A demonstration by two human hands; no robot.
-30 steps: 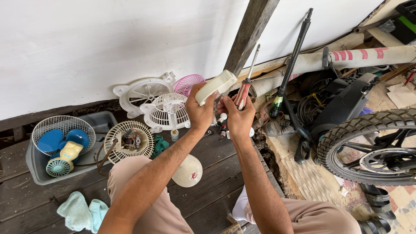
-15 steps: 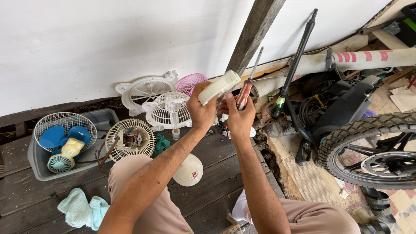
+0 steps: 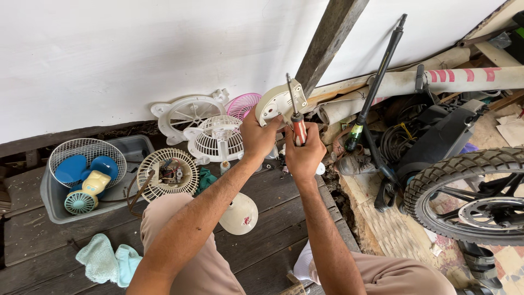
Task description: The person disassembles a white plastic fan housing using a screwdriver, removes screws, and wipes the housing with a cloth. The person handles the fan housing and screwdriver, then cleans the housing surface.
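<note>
Left hand [image 3: 258, 137] gripping cream fan housing [image 3: 279, 102], raised before me above plank floor; right hand [image 3: 303, 154] fisted round red-handled screwdriver [image 3: 296, 120], shaft pointing up beside housing; I should brace housing firm, seat tip squarely before turning

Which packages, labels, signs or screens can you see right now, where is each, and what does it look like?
No screens, signs or packages in view.
Marking on the rolled mat: upper right, lying against the wall; pink-red bars on a cream roll.
Label on the black rod: right of the hands, low on the leaning rod; small green and yellow band.
Mark on the cream fan base: on the floorboards between the arms; small red spot, too small to make out.
</note>
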